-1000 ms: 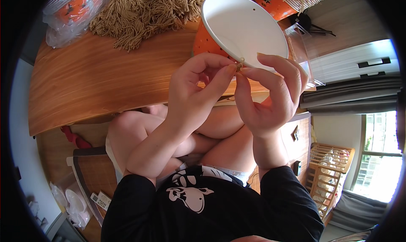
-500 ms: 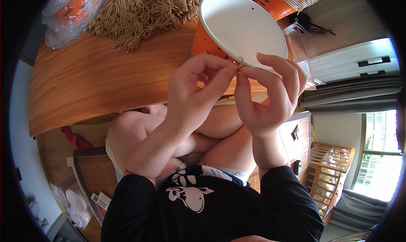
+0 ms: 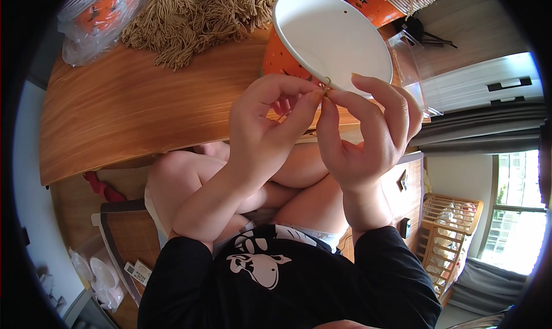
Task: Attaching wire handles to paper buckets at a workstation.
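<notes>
An orange paper bucket (image 3: 280,56) with a white inside and a small hole near its far rim stands on the wooden table, its mouth tilted toward me. At its near rim, a thin tan cord (image 3: 327,82) makes a small loop. My left hand (image 3: 267,119) pinches the cord between thumb and forefinger. My right hand (image 3: 365,133) also pinches it, thumb against forefinger, with its other fingers raised and curled. The two pinches nearly touch, so most of the cord there is hidden.
A heap of tan cords (image 3: 192,21) lies at the back of the wooden table (image 3: 144,108). Plastic-wrapped orange buckets (image 3: 106,18) stand far left. More stacked orange buckets (image 3: 382,4) with cords sit far right, near a clear plastic box (image 3: 417,70).
Both hands keep their pinch on the cord at the bucket's rim. The right hand's thumb and fingers have shifted slightly; the bucket stays essentially in place.
</notes>
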A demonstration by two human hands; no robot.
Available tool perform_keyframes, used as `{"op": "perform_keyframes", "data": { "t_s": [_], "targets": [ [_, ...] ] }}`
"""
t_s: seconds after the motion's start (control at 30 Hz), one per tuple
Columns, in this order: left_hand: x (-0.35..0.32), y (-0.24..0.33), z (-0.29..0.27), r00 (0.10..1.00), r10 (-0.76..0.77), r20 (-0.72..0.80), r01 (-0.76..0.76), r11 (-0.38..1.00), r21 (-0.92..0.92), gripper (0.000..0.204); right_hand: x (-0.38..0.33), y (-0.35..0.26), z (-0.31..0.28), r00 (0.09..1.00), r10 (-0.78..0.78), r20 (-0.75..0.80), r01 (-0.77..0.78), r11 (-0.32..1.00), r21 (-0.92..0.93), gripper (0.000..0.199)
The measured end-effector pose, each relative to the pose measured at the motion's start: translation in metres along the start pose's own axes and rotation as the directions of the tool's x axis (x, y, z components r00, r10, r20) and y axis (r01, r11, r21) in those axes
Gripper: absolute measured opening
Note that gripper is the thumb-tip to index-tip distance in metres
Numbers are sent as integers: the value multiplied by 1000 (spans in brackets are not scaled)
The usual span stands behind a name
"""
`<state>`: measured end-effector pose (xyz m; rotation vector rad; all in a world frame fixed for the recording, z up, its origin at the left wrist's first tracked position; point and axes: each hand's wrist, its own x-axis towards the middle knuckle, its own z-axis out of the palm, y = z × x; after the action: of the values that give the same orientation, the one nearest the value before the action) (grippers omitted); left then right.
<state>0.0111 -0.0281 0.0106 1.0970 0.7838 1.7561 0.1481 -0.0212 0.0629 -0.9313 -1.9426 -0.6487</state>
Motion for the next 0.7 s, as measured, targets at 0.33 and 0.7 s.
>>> {"op": "perform_keyframes", "data": {
  "t_s": [0.33, 0.7],
  "targets": [
    [4, 12, -4, 947, 317, 59, -315, 868, 385, 11, 14, 2, -8, 988, -107, 111, 111, 993, -28, 18],
    [7, 15, -6, 887, 452, 94, -430, 736, 523, 15, 18, 5, -11, 976, -55, 209, 39, 996, 80, 18]
  ]
}}
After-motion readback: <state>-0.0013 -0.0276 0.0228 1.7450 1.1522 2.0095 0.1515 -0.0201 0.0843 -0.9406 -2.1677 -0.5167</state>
